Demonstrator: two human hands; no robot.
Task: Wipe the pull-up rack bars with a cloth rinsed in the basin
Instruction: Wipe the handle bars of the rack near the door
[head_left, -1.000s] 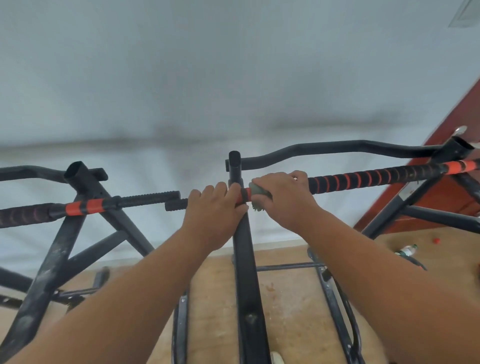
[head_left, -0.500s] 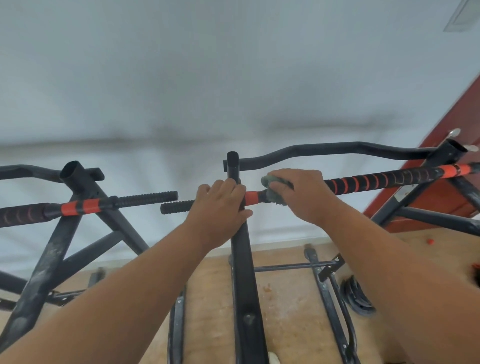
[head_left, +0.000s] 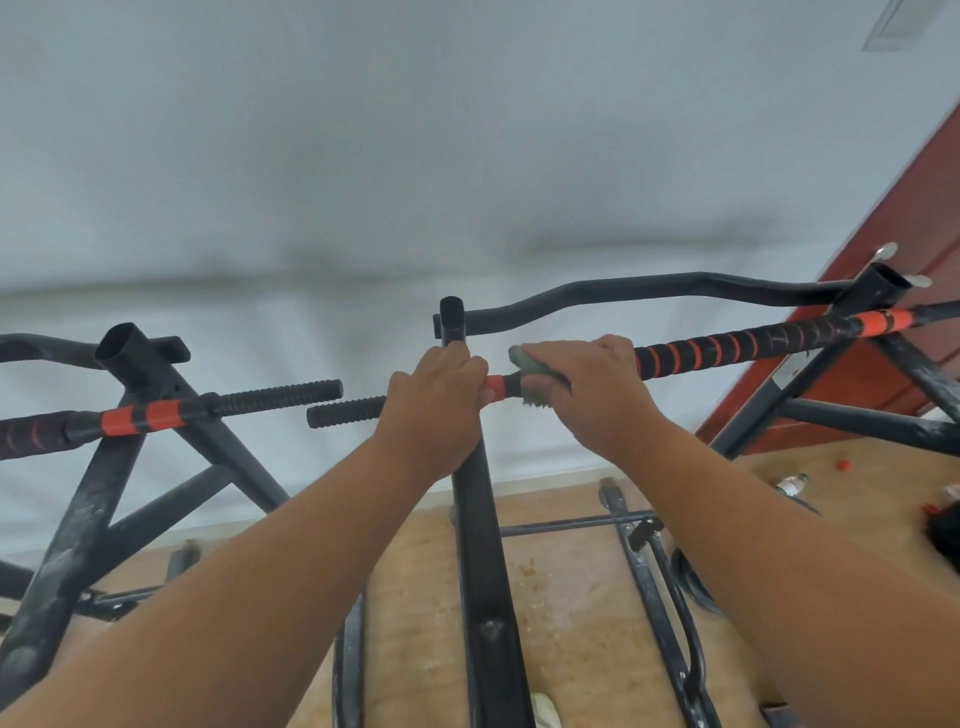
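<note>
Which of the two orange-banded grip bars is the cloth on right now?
The right-hand bar, gripped by both hands. The right hand wraps the cloth around it; the left-hand bar goes untouched.

Soft, even daylight fills the head view, bright without harsh highlights; its source cannot be told. The pale wall (head_left: 467, 156) looks smeared, with grey horizontal streaks of blur across its middle and lower part. Wide-angle distortion bends straight lines: the black rack bars (head_left: 649, 299) splay outward toward the frame edges and the red door (head_left: 893, 249) leans steeply at right. The forearms at the bottom edge look stretched and soft. Shadows on the wooden floor (head_left: 566, 597) are faint and diffuse. The small items on the floor at far right are too blurred to make out.
</note>
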